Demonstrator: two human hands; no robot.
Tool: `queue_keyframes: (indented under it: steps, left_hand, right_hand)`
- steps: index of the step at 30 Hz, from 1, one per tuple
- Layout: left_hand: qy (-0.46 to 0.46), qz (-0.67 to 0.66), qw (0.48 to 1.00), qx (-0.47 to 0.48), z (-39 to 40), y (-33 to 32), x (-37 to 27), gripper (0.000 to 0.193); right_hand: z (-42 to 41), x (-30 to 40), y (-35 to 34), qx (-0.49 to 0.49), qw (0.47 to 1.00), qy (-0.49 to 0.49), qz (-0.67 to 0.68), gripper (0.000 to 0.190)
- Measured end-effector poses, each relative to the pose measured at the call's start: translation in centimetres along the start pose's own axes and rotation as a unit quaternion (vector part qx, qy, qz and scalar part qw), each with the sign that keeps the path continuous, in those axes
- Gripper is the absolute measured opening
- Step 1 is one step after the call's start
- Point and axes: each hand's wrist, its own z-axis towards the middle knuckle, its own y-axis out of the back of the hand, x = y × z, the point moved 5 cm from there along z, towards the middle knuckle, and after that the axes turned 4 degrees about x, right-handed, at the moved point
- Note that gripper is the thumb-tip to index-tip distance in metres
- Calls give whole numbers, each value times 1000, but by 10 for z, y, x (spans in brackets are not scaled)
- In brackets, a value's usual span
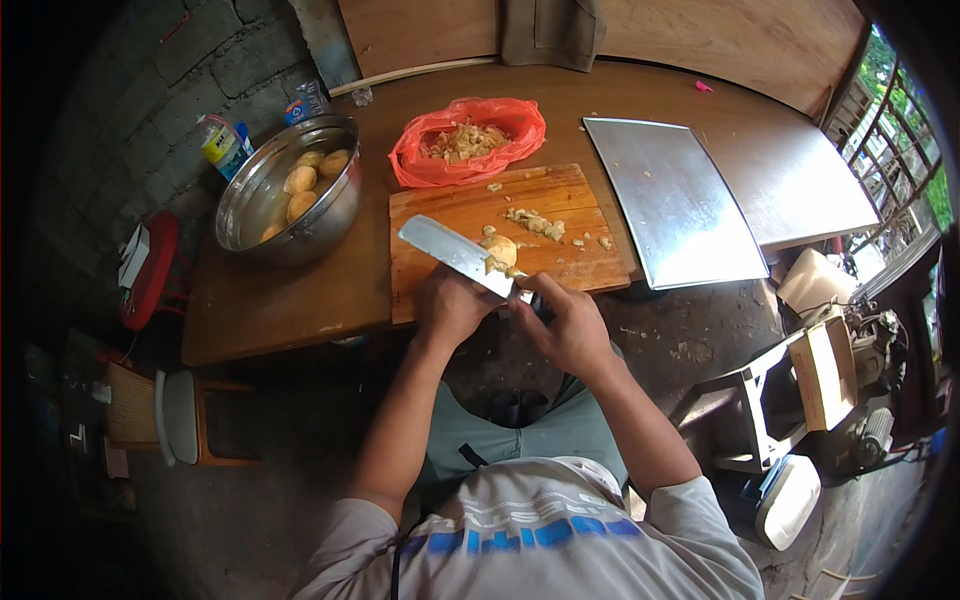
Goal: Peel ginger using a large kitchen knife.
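My right hand [566,319] grips the handle of a broad-bladed cleaver [454,253], whose blade slants up to the left over the near part of the wooden cutting board [427,217]. Bits of peel cling to the blade near the handle. A pale, round, potato-like tuber [499,249] shows just beyond the blade. My left hand [454,307] is curled at the tuber under the cleaver; the blade hides its fingers. Wet peel scraps [536,223] lie on the board past the tuber.
Left on the brown table [285,315], a steel bowl [281,247] holds water and several tubers. Behind the board sits a red plastic bag [420,169] of peelings. A metal tray [679,202] lies on the right, overhanging the near edge. A chair [180,416] stands lower left.
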Motion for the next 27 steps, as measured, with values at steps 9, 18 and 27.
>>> queue_keyframes:
  steps: [9, 18, 27]
  left_hand:
    - [47, 16, 998, 33, 0, 9, -14, 66]
    - [54, -23, 998, -15, 0, 10, -14, 73]
    - [34, -8, 999, -4, -5, 7, -8, 68]
  right_hand:
    - [14, -5, -6, -37, 999, 2, -24, 29]
    - [18, -16, 1, -17, 993, -94, 70, 32]
    - [-4, 0, 4, -26, 999, 2, 25, 26]
